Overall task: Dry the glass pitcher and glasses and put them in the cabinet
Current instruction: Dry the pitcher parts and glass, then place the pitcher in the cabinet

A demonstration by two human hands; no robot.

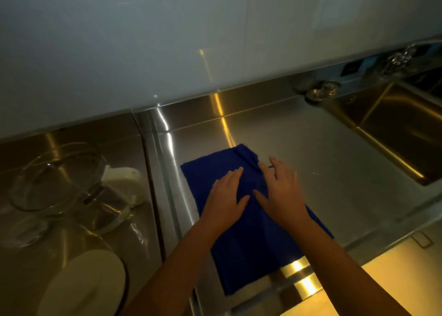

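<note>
Head view: left hand and right hand lie side by side, flat on the blue cloth. Fingers are straight and grip nothing. The cloth is spread on the steel counter, with the sink to the right. Glass pitcher sits on the left counter section, well apart from both hands. There is more clear glass near it, too blurred to sort.

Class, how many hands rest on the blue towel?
2. The left hand lies flat on the blue towel; the right hand flat beside it, nearer the sink. None seems hidden.
</note>
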